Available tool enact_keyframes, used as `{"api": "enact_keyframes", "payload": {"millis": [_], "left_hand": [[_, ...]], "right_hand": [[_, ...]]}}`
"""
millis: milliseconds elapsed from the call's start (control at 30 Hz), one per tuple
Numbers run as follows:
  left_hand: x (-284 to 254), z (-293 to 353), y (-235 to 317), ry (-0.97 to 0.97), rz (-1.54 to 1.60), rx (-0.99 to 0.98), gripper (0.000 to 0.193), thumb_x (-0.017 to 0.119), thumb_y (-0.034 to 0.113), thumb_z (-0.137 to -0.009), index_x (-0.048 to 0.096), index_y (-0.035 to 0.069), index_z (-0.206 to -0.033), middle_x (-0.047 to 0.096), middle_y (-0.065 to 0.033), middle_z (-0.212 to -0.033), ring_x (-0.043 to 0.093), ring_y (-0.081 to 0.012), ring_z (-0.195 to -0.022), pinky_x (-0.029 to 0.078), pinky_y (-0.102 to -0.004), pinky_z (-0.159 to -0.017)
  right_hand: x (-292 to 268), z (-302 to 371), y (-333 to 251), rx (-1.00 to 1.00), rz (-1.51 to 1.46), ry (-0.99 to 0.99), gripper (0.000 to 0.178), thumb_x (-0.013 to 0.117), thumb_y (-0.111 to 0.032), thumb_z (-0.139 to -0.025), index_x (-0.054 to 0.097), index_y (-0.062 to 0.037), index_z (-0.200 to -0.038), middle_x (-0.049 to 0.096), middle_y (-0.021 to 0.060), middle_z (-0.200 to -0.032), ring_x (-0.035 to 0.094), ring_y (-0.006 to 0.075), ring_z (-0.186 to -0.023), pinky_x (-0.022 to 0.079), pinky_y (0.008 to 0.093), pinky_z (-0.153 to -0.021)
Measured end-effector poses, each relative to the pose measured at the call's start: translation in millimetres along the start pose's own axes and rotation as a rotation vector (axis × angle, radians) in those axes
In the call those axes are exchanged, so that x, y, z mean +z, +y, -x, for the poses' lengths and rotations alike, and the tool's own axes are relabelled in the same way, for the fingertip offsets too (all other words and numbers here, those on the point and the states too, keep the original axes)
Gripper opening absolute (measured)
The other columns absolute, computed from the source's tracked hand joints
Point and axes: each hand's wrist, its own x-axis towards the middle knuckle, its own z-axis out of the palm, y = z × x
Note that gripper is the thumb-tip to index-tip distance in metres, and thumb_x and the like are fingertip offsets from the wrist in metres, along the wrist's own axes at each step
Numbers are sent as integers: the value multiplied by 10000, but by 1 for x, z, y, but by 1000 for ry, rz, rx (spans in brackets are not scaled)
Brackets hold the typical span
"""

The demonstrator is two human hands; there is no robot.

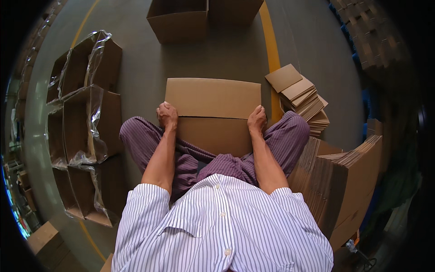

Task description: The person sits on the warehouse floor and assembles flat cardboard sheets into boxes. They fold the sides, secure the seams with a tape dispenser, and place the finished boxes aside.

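In front of me, between my bent knees, is a brown cardboard box (213,97). Its far panel and near panel meet at a narrow dark gap running across from side to side. My left hand (167,115) is closed at the box's left side, close to the gap, with the thumb on top. At the right side my right hand (257,119) grips the edge in the same way. The fingertips of both hands are hidden behind the cardboard.
On the left stand several open cartons (90,127) with clear plastic film over their edges. Open boxes (179,25) stand ahead. To the right lie a pile of flat cardboard pieces (301,97) and a larger stack of folded cartons (349,181). A yellow line (271,45) marks the floor.
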Motion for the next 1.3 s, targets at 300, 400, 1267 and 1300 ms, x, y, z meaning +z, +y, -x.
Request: {"api": "enact_keyframes", "payload": {"millis": [300,400,1267,1300], "left_hand": [[-9,6,7,-116,-195,3,461,336,405,-984,613,62,-1118,663,-234,-1071,615,-463,-988,491,-526,-849],[0,4,7,-25,-141,35,442,365,367,-978,600,66,-1201,640,-205,-1175,601,-411,-1081,475,-516,-913],[49,-23,81,-45,-208,883,236,480,261,-964,660,110,-988,662,-58,-993,573,-260,-1037,339,-431,-1055],[50,-22,82,-49,-193,882,228,487,260,-956,651,109,-1006,651,-67,-1015,562,-266,-1057,333,-447,-1065]], "right_hand": [[-3,-2,-9,171,193,27,501,286,-385,-1033,641,-32,-1003,679,223,-958,630,434,-908,492,533,-784],[-6,0,-12,197,223,11,487,291,-385,-1032,637,-42,-1015,677,220,-953,626,435,-898,488,541,-774],[-1,1,-5,130,148,-19,462,297,-390,-1031,623,-70,-1100,673,197,-1044,624,407,-958,487,504,-819],[0,2,-3,119,143,1,464,296,-391,-1032,622,-70,-1111,672,199,-1054,625,406,-961,487,503,-820]]}}
